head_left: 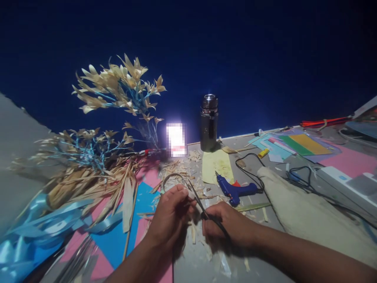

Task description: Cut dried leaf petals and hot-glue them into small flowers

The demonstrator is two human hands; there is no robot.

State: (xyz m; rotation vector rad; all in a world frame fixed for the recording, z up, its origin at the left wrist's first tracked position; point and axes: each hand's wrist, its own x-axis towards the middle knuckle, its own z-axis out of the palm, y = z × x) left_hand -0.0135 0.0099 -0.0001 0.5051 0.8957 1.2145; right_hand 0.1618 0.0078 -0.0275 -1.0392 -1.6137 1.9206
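Scissors (199, 202) are gripped in my right hand (228, 222), their blades pointing up and left towards my other hand. Between the pinched thumb and fingers of my left hand (171, 210) is a thin dried husk strip (171, 177), which bends in a curve above the knuckles. The scissor blades pass close to that hand's fingertips; whether they touch the strip I cannot tell. Pale husk scraps (173, 167) lie around and under both hands. Just beyond my right hand rests a blue glue gun (234, 189), partly on a yellow sheet (216, 163).
Dried-husk flowers on blue stems (123, 84) stand at back left, above loose husks (97, 181) and blue ribbon (55, 212). A dark flask (209, 125) stands beside a bright light (176, 137). Right are a cloth (306, 212), black cord (250, 167) and coloured sheets (306, 144).
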